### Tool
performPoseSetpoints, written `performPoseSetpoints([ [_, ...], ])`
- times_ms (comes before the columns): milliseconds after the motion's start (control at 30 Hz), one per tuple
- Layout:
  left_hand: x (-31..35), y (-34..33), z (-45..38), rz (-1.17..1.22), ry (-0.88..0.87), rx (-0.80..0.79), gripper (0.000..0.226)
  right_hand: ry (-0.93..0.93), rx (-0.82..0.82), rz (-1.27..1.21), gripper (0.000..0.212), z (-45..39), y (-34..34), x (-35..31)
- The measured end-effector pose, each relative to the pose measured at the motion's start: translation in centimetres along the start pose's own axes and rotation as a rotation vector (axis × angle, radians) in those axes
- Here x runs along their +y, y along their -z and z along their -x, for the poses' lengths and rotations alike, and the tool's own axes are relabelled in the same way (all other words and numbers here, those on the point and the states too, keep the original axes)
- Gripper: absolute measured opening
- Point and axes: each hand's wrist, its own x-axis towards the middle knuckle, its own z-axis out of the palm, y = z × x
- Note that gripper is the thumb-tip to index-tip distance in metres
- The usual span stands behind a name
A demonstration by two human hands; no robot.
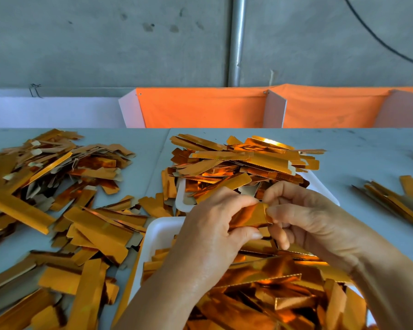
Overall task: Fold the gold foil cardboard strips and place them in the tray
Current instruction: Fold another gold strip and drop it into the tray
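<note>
Two hands: meet over a white tray, working a single gold foil strip (248, 216) between them.
Left hand: the left hand (215, 225) grips the strip from the near-left side, thumb curled under its lower edge and fingers wrapped over the top.
Right hand: the right hand (303, 215) pinches the strip's right end between thumb and forefinger, the other fingers curled loosely below it.
Strip in hand: held in the air above the near tray, lying roughly level, its right end bent over at the pinch.
Near tray: the near tray (162, 231) sits at the table's front edge, heaped with gold strips (279, 282) that spill past its rim; only its far-left corner shows bare white.
Far tray: a second white tray (181, 198) stands just beyond the hands, piled high with more strips (246, 160).
Loose pile: a broad scatter of strips (57, 206) covers the table to the left, some showing a dull cardboard back, some lying against the near tray's left wall.
Small bundle: a few strips (396, 198) lie together near the right edge, well apart from both trays.
Table: a pale grey table (358, 158) carries everything.
Backdrop: orange fabric bins (200, 108) with white dividers line the table's far side, below a grey concrete wall (105, 44) with a metal pipe (236, 41) and a black cable (377, 36).
</note>
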Motion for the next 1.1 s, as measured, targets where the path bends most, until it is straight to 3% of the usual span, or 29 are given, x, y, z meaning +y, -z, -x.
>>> performPoseSetpoints([
  [267, -0.07, 0.24, 0.05, 0.112, 0.052, 0.040, 0.037, 0.001, 0.039, -0.039, 0.015, -0.01, 0.00, 0.16],
  [567, -0.03, 0.10, 0.01, -0.056, -0.037, 0.051, 0.033, 0.045, 0.064, 0.052, 0.029, 0.15, -0.36, 0.26],
  [833, 0.18, 0.68, 0.08, 0.073, -0.028, 0.049, 0.027, 0.057, -0.060, -0.067, 0.007, 0.31, 0.42, 0.09],
  [1100, 0.26, 0.98, 0.18, 0.197, 0.003, 0.001, 0.025, 0.077, -0.058, -0.074, 0.007, 0.07, 0.18, 0.46],
])
